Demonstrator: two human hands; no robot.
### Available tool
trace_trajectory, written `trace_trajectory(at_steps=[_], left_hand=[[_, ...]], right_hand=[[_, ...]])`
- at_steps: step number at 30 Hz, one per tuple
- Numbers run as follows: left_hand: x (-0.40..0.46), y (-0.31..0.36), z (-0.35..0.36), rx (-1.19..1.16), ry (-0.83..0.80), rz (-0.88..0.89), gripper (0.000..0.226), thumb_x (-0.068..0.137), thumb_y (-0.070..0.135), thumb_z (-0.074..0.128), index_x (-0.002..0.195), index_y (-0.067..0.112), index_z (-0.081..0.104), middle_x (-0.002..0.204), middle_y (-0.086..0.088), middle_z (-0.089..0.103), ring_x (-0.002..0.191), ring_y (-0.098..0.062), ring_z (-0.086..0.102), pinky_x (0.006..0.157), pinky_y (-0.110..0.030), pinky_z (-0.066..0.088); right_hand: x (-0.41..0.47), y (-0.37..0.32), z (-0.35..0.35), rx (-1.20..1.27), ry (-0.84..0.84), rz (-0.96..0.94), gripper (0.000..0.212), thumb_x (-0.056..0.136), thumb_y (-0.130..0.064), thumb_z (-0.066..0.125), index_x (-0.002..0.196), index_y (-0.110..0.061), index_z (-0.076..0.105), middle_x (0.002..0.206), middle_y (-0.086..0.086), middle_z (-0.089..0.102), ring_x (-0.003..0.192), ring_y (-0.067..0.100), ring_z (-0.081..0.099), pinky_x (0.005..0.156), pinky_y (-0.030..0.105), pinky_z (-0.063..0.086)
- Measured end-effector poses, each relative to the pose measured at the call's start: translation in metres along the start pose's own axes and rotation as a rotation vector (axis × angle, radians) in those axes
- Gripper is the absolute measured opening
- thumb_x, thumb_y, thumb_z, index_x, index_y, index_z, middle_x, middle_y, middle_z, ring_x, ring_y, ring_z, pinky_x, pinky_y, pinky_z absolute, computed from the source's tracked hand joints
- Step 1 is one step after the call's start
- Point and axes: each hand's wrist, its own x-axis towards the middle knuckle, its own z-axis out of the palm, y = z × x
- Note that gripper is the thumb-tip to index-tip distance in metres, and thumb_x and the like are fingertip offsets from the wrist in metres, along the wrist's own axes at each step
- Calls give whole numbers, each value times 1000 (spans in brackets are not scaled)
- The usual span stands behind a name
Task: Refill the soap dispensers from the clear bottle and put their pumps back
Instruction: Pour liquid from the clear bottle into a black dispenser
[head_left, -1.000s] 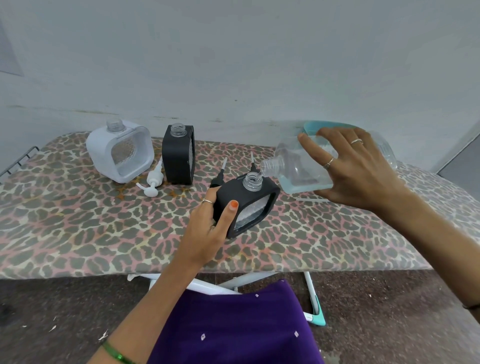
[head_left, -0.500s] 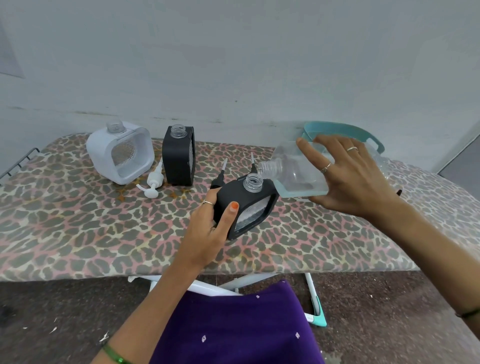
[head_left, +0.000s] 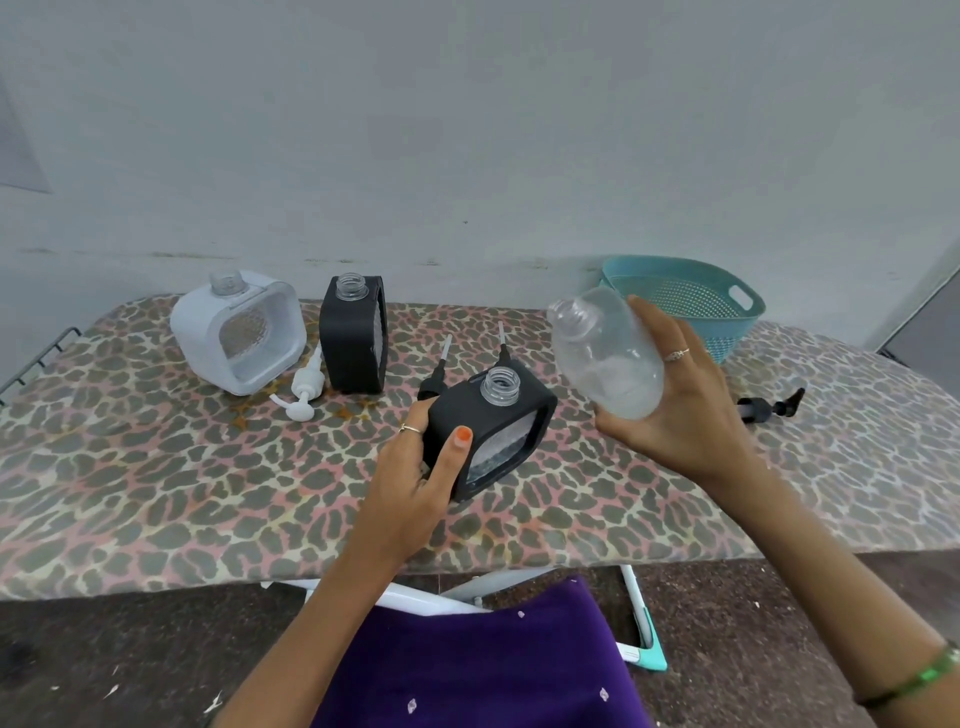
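My left hand (head_left: 415, 478) grips a black square dispenser (head_left: 493, 431) by its left side; it is tilted, its neck is uncapped, and a little clear liquid shows in its window. My right hand (head_left: 680, 410) holds the clear bottle (head_left: 602, 353) tipped back, mouth up and to the left, just right of that dispenser. A second black dispenser (head_left: 353, 338) and a white dispenser (head_left: 239, 332) stand uncapped at the back left. A white pump (head_left: 304, 389) lies between them. Two black pumps (head_left: 441, 369) lie behind the held dispenser, and another black pump (head_left: 769, 408) lies at the right.
Everything rests on a leopard-print ironing board (head_left: 156, 493) against a pale wall. A teal perforated basket (head_left: 691, 306) sits at the back right. Purple fabric (head_left: 478, 670) covers my lap below the board's front edge.
My right hand has swung the clear bottle up from its pouring tilt, so the mouth has lifted away from the dispenser's neck. The left hand keeps its hold.
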Motion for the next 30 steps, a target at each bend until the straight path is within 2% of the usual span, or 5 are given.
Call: trace_trajectory(at_steps=[6,9,14,24,30], left_hand=[[1,-3,0,28,7,19,28,87,69,41,110,54,49,91,-14,66,82,-39,61,72,-57,51],[1,-2,0,31,3,16,29,88,66,41,113,51,49,94,1,67,85,-27,64,77,-46,54],[0,3,1,3,-26,7,30,89,51,42,116,38,48,105,23,65,98,0,62,79,-11,47],[-1,9,1,-7,-13,-16,55,77,74,52,118,37,49,107,21,66,99,-4,63,79,-16,52],[0,9,4,123,41,-21,55,74,41,78,117,36,45,111,22,58,102,13,57,80,-5,47]], right_hand=[[-4,6,3,221,140,169,85,62,-29,79,136,-14,40,119,-2,57,103,8,55,84,12,41],[-7,5,10,348,214,255,79,63,-25,81,131,-13,42,114,-4,58,97,-9,55,82,4,39],[-13,6,26,473,252,324,77,66,-23,82,131,-20,40,115,-12,57,107,-1,57,88,13,45],[-27,19,29,596,328,468,75,68,-33,83,130,-16,45,119,-3,61,110,10,60,96,36,51],[-29,17,26,572,290,477,84,66,-34,85,135,-17,40,124,-3,57,114,6,56,98,31,48]])
